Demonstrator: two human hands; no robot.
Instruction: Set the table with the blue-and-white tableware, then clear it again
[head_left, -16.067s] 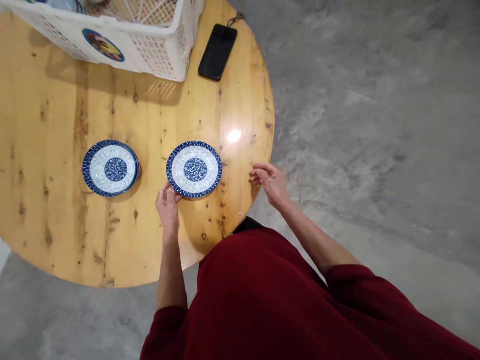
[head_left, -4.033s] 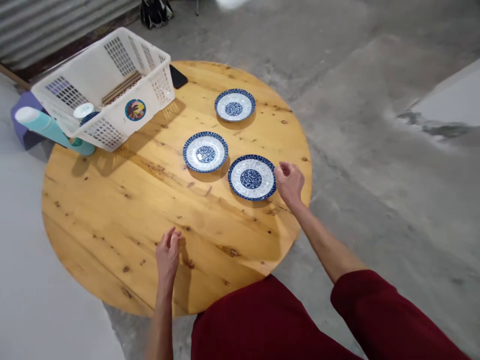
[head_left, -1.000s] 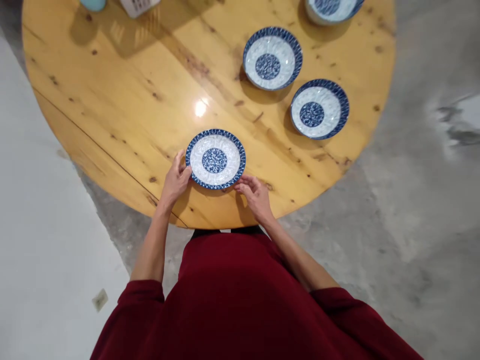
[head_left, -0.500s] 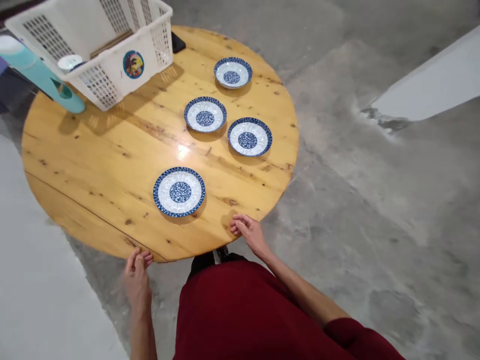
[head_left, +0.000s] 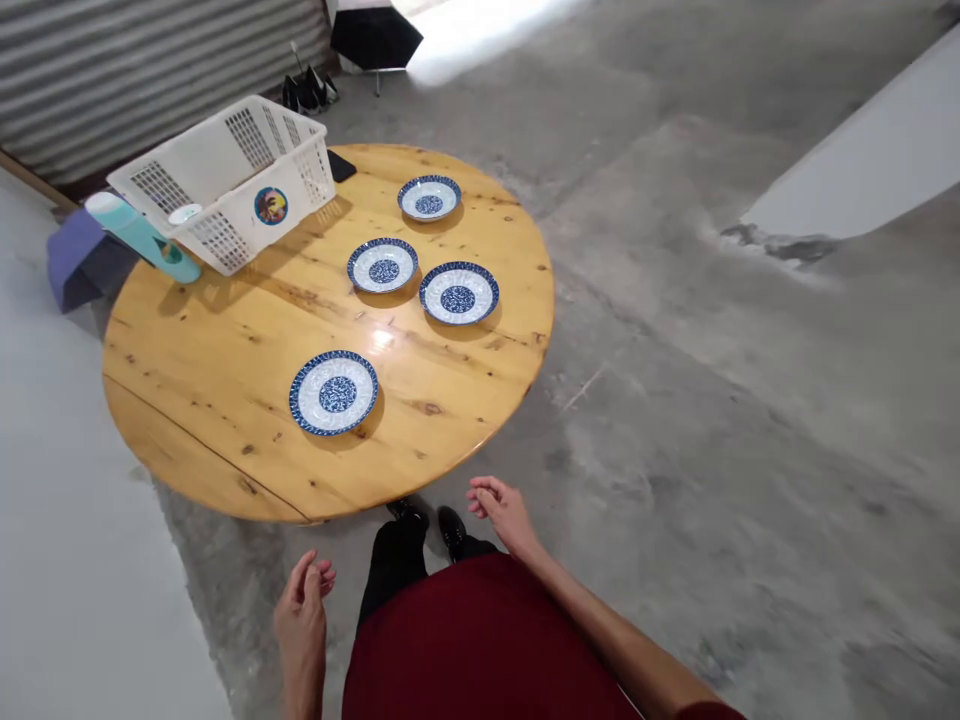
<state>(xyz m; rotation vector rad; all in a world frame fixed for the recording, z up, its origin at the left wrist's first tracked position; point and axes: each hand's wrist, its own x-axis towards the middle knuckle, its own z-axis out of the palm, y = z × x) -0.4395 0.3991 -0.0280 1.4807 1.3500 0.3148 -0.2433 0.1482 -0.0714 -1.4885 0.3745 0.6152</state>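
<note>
Closest to me, a person in a dark red top (head_left: pixel 442 640) stands at a round wooden counter (head_left: pixel 225 360). The left hand (head_left: pixel 301 598) hangs short of the counter's near edge, fingers loosely curled; its grip is slack and holds nothing. The right hand (head_left: pixel 502 510) is also off the counter, over the floor (head_left: pixel 675 450), its empty grip narrow, thumb close to the fingers. Neither touches a dish.

Just beyond the near edge, the nearest dish (head_left: pixel 335 393), blue-rimmed with a blue centre, sits flat and alone. Farther across, toward the right, are the right-hand dish (head_left: pixel 459 294) and the middle dish (head_left: pixel 383 265), close together but apart, then the far dish (head_left: pixel 430 199) behind them. A low reach across the nearest dish could catch its rim and shove it; nudging either of the close pair could knock their rims together and chip them. Any dish pushed over the edge would likely break on that hard floor.

Toward the back left, a tall turquoise container (head_left: pixel 142 235) is right beside a white basket (head_left: pixel 244 230); tugging the basket carelessly might topple it. A dark phone (head_left: pixel 341 166) lies behind, near the far edge.
</note>
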